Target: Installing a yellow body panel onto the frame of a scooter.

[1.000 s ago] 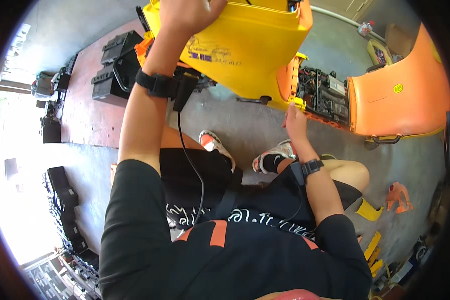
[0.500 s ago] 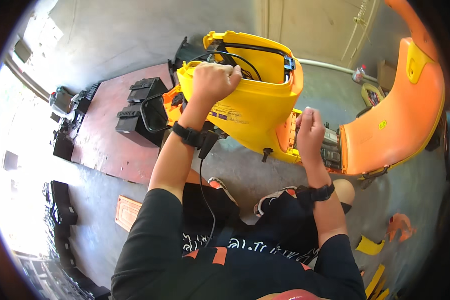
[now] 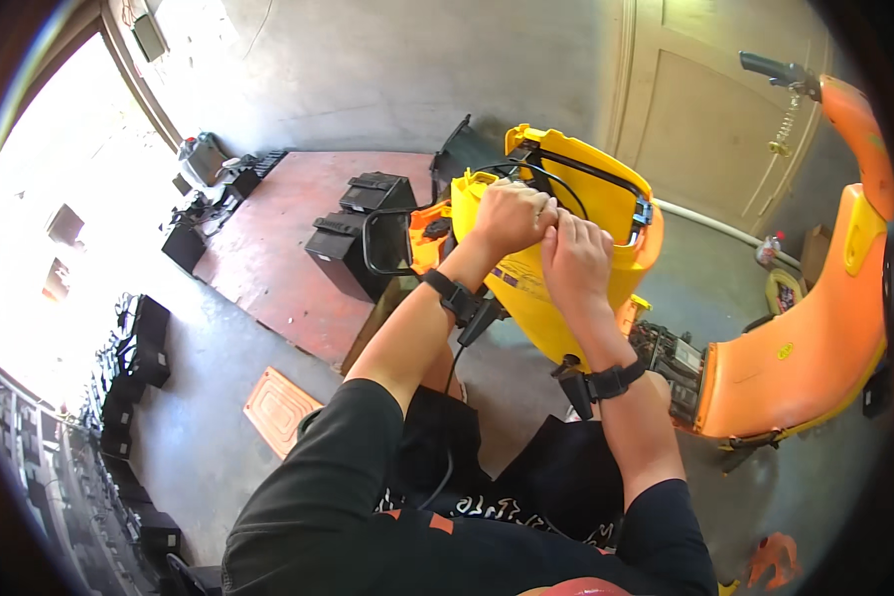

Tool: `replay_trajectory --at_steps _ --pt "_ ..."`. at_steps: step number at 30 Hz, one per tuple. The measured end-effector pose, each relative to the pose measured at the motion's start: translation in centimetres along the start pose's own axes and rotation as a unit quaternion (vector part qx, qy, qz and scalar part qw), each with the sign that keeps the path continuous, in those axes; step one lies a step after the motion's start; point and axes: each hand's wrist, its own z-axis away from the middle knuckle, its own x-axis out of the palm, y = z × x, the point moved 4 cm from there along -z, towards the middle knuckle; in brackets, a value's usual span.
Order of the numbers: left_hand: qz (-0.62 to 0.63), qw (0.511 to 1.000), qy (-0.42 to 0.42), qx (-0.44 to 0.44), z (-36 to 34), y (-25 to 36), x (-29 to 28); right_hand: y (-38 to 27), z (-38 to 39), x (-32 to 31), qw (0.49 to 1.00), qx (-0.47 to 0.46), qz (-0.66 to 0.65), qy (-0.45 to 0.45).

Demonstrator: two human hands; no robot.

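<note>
My left hand (image 3: 515,214) is closed over the near upper rim of a yellow scooter body panel (image 3: 526,298), beside its left corner. Right against it, my right hand (image 3: 578,260) has its fingers curled over the same rim; its fingertips are hidden. Inside the panel's opening run a black cable (image 3: 569,191) and a dark tube ending in a blue latch part (image 3: 643,213). An orange tail piece (image 3: 429,236) with a black rail joins the panel at the left. Both wrists wear black straps.
The scooter's orange front shield (image 3: 775,368) and handlebar grip (image 3: 777,68) stand at the right. Black boxes (image 3: 353,248) sit on a reddish board (image 3: 288,268) at the left. An orange lid (image 3: 280,409) lies on the floor. A door (image 3: 715,119) is behind.
My right hand has moved up and left from beside the lower panel to the rim, next to my left hand. The head view has shifted, so the scooter sits lower and further right.
</note>
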Motion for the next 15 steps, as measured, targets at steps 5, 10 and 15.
replay_trajectory --at_steps 5,10,15 --pt "-0.009 0.991 0.133 0.005 2.9 -3.7 -3.0 0.6 0.2 0.4 1.0 -0.01 -0.016 -0.015" --pt "0.146 0.943 0.069 -0.29 5.4 -12.3 -3.2 0.1 -0.4 0.4 0.999 -0.031 -0.018 -0.024" --pt "0.342 0.856 0.053 -0.385 5.8 -11.1 0.2 0.2 -0.6 0.4 0.999 -0.028 -0.02 -0.027"
